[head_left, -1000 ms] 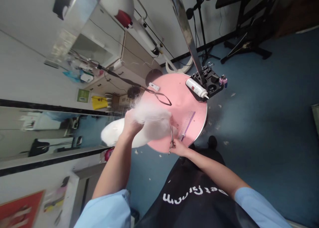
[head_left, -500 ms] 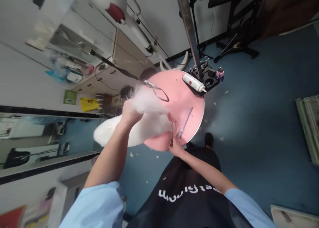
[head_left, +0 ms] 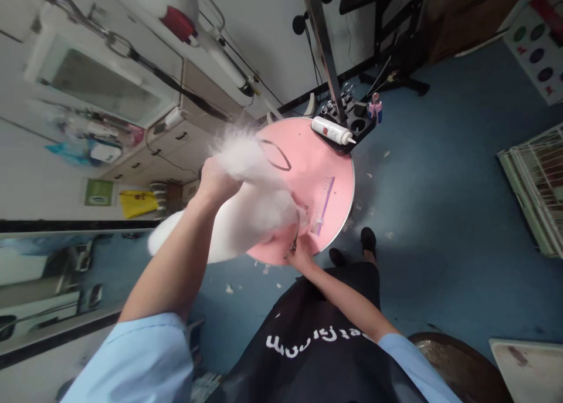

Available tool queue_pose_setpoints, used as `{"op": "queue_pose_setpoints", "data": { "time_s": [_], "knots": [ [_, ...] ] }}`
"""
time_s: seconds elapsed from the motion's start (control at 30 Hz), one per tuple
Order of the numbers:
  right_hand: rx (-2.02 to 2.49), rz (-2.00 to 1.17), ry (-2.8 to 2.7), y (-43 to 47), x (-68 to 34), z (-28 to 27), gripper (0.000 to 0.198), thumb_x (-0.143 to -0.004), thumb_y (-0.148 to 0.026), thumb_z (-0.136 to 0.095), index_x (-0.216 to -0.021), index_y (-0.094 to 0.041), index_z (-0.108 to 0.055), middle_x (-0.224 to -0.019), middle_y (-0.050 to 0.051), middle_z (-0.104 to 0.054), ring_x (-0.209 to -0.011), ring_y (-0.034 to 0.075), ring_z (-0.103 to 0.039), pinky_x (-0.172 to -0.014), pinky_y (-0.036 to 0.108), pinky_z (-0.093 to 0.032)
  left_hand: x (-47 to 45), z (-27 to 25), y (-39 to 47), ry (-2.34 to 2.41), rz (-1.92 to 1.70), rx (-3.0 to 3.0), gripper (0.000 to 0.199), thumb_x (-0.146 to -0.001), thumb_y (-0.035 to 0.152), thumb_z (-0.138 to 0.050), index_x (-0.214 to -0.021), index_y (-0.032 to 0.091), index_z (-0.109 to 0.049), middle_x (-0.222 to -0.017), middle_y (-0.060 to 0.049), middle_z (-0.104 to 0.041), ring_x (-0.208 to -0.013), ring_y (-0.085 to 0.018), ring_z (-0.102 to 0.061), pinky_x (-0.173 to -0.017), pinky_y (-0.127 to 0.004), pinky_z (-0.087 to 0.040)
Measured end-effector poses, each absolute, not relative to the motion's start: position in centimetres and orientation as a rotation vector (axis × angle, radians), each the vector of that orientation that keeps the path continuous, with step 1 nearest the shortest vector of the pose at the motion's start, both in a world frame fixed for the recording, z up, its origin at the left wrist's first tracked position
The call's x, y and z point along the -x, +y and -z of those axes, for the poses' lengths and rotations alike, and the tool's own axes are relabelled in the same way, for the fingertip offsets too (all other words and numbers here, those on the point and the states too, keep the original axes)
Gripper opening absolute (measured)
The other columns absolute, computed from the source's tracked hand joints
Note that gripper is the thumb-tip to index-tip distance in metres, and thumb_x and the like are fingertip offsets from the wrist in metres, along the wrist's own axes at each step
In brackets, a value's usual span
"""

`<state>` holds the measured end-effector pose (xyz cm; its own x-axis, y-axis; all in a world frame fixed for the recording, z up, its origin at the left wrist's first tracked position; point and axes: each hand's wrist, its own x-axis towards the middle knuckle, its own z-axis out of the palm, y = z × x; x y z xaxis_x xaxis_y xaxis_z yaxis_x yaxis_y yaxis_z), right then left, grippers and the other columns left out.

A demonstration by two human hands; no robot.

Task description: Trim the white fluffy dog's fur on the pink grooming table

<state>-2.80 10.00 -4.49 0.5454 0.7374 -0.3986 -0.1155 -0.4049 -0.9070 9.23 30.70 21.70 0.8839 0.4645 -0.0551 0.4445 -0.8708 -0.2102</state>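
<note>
A fluffy white animal (head_left: pixel 250 221) stands on the round pink table (head_left: pixel 325 156), its body reaching past the table's left edge. My left hand (head_left: pixel 216 183) is closed in the white fur at its upper end; the fingertips are partly buried there. Near the table's front edge my right hand (head_left: pixel 301 255) grips a pair of scissors (head_left: pixel 294 239) by the handles. The blades point away from me and lie against the fur by the animal's lower leg. A purple comb (head_left: pixel 326 206) rests on the table to the right of the scissors.
A white squeeze bottle (head_left: pixel 333 131) lies across a black tool holder (head_left: pixel 358 127) at the table's far edge, beside a metal post (head_left: pixel 323 39). A dark loop strap (head_left: pixel 279 155) lies on the tabletop. Tufts of fur are scattered over the blue floor (head_left: pixel 422 215). A wire cage (head_left: pixel 539 186) stands right.
The whole view has shifted, so table and hands appear a little further left. My left hand still clasps the fur, and the scissors stay at the lower leg.
</note>
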Motion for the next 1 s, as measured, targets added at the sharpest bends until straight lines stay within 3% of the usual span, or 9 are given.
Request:
{"op": "queue_pose_setpoints", "data": {
  "time_s": [0.27,0.4,0.73,1.0],
  "knots": [
    [1.726,-1.039,-0.385,10.1,3.2,3.5,0.027,-0.074,-0.015,-0.058,-0.099,-0.021,-0.048,-0.081,0.001,-0.060,-0.076,0.016,-0.056,-0.065,0.027,-0.042,-9.4,-21.3,31.6,-0.573,-0.140,2.846,0.038,-0.073,0.017,-0.050,-0.105,0.007,-0.068,-0.110,-0.012,-0.070,-0.108,-0.029,-0.058,-0.092,-0.037,-0.046],
    [1.686,-1.013,-0.426,9.3,1.9,2.7,0.024,-0.071,-0.015,-0.062,-0.089,-0.021,-0.047,-0.075,-0.001,-0.058,-0.072,0.015,-0.055,-0.065,0.027,-0.042,-9.5,-21.7,30.8,-0.616,-0.150,2.817,0.030,-0.071,0.017,-0.051,-0.093,0.006,-0.068,-0.103,-0.013,-0.071,-0.102,-0.029,-0.060,-0.089,-0.037,-0.047],
    [1.541,-1.320,-0.574,6.4,-2.1,1.0,0.026,-0.066,-0.011,-0.063,-0.079,-0.022,-0.042,-0.068,-0.004,-0.054,-0.064,0.013,-0.052,-0.059,0.025,-0.038,-5.9,-21.6,30.7,-0.702,-0.093,2.864,0.010,-0.066,0.021,-0.047,-0.066,0.015,-0.055,-0.072,-0.009,-0.065,-0.076,-0.022,-0.059,-0.077,-0.034,-0.048],
    [1.404,-1.397,-0.821,4.6,-7.2,1.2,0.024,-0.065,-0.009,-0.060,-0.081,-0.021,-0.046,-0.083,0.000,-0.058,-0.067,0.012,-0.053,-0.060,0.024,-0.041,-3.6,-21.6,29.0,-1.022,-0.057,2.856,0.011,-0.066,0.026,-0.048,-0.059,0.018,-0.050,-0.061,-0.005,-0.059,-0.074,-0.023,-0.058,-0.076,-0.037,-0.048]
  ]
}}
